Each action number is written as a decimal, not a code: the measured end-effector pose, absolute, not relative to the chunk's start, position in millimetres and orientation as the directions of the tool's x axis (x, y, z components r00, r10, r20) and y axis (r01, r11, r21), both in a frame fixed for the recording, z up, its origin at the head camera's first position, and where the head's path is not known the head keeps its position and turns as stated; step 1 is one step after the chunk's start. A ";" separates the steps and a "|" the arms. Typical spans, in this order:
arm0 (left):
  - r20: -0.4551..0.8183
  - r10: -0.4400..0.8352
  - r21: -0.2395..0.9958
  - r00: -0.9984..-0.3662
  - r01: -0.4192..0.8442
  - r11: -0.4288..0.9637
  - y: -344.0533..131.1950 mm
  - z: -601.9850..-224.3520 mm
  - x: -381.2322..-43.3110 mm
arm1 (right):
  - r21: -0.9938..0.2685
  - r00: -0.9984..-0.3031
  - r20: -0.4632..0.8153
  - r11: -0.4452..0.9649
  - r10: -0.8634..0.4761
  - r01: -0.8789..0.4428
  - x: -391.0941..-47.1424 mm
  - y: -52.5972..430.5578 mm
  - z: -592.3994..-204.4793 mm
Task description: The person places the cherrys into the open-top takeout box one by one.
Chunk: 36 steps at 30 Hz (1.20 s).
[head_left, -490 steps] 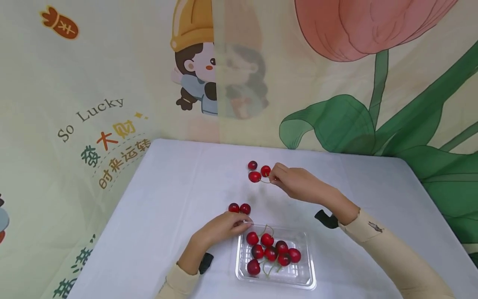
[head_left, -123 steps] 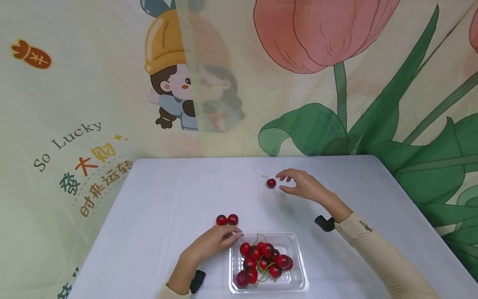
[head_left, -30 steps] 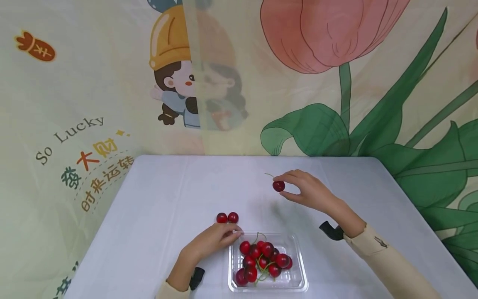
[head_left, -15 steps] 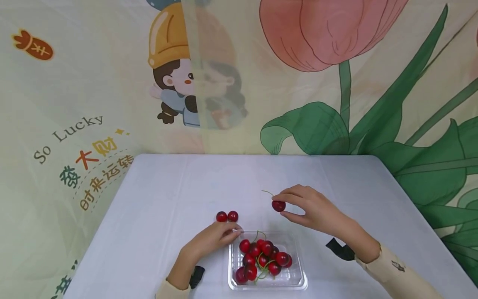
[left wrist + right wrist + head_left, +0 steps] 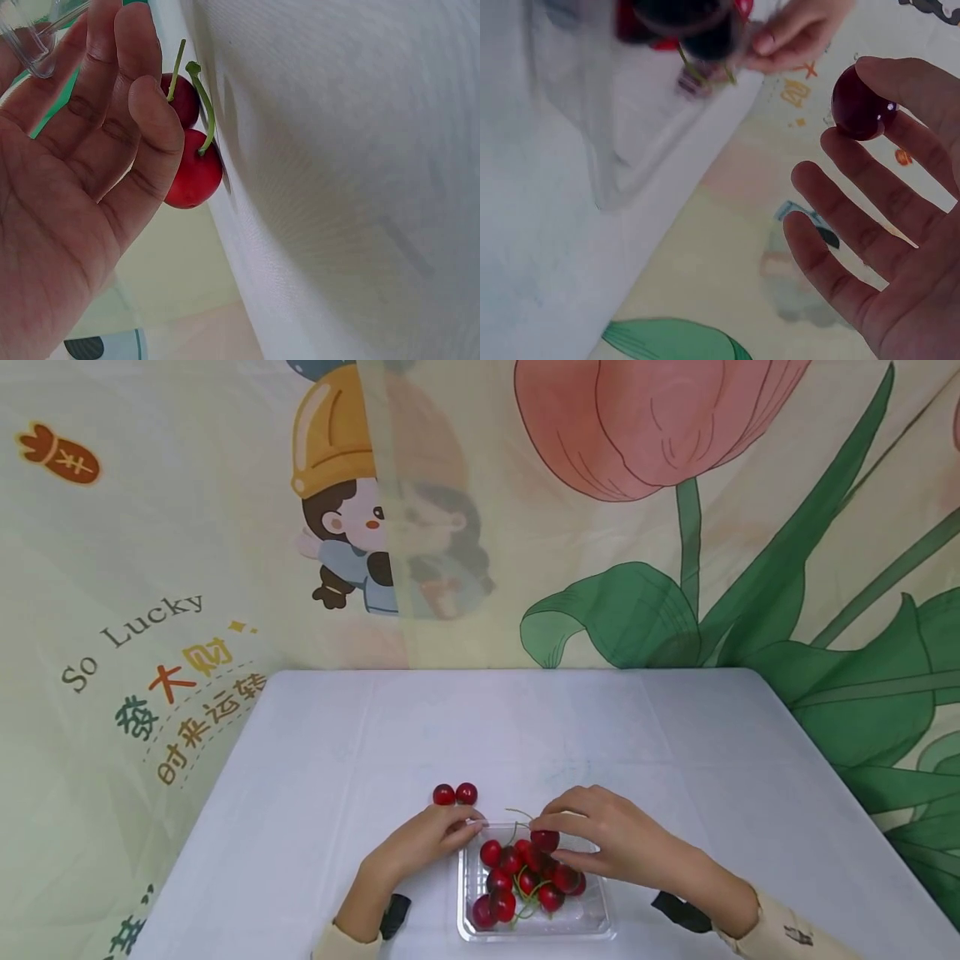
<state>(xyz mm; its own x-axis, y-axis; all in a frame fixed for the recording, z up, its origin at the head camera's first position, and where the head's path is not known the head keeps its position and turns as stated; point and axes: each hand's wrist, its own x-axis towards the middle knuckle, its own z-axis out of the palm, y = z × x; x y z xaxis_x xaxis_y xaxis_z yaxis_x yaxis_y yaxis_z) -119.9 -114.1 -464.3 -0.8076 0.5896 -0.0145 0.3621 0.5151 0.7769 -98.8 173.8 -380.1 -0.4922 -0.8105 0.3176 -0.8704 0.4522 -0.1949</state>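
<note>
My right hand (image 5: 611,831) pinches a dark red cherry (image 5: 544,840) between thumb and fingertips, its stem pointing left. It is over the back right part of a clear plastic tray (image 5: 540,933), above the pile. In the right wrist view the held cherry (image 5: 859,105) sits between the thumb and forefinger, while the other fingers spread. Inside the tray lie several cherries (image 5: 503,905) with green stems. My left hand (image 5: 423,843) holds the tray's back left corner by thumb and forefinger. Two cherries (image 5: 196,176) rest against the outer side of its fingers.
The two loose cherries (image 5: 455,794) are on the white tablecloth (image 5: 337,760) just behind the left hand. A printed cloth backdrop (image 5: 465,643) rises beyond the table's far edge. Black wrist straps (image 5: 681,912) sit on both forearms.
My right hand took the single cherry from the far part of the table and brought it toward me over the tray. Earlier, more cherries went into the tray. My left hand stayed at the corner.
</note>
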 end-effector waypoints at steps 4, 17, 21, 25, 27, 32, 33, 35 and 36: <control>-0.014 0.587 0.777 -0.809 0.361 0.516 -114.5 -464.3 -119.8 | -0.233 -0.468 0.290 0.413 -0.835 -0.881 -90.9 170.1 -393.9; 0.015 0.604 0.774 -0.797 0.392 0.497 -115.0 -464.0 -120.2 | -0.183 -0.397 0.196 0.365 -0.896 -0.913 -81.7 159.2 -417.7; 0.001 0.600 0.775 -0.800 0.379 0.505 -115.0 -465.2 -120.6 | -0.181 -0.381 0.181 0.350 -0.907 -0.919 -80.4 155.8 -421.2; -0.013 0.595 0.776 -0.804 0.367 0.513 -114.9 -466.4 -120.5 | -0.178 -0.381 0.153 0.354 -0.912 -0.918 -79.1 153.0 -423.5; -0.013 0.594 0.777 -0.804 0.366 0.512 -114.8 -466.8 -120.6 | -0.172 -0.380 0.154 0.354 -0.912 -0.919 -78.7 152.5 -424.8; -0.014 0.590 0.778 -0.807 0.362 0.513 -114.9 -466.2 -120.5 | -0.135 -0.361 0.179 0.340 -0.915 -0.930 -78.6 151.2 -427.8; -0.014 0.589 0.778 -0.808 0.361 0.514 -114.8 -466.0 -120.4 | -0.128 -0.356 0.183 0.337 -0.916 -0.933 -78.6 150.9 -428.3; -0.017 0.588 0.779 -0.809 0.358 0.515 -114.7 -465.5 -120.4 | -0.112 -0.349 0.189 0.333 -0.918 -0.936 -78.6 150.6 -429.2; -0.018 0.588 0.779 -0.809 0.356 0.515 -114.7 -465.3 -120.4 | -0.104 -0.346 0.192 0.331 -0.918 -0.938 -78.5 150.5 -429.5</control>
<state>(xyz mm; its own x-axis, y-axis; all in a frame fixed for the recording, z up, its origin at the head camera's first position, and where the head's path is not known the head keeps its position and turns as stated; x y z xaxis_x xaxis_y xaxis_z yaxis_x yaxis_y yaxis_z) -120.4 -114.7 -465.3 -0.8090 0.5875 -0.0184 0.3565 0.5153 0.7794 -78.5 150.5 -429.5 -0.3460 -0.9183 0.1922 -0.9377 0.3314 -0.1043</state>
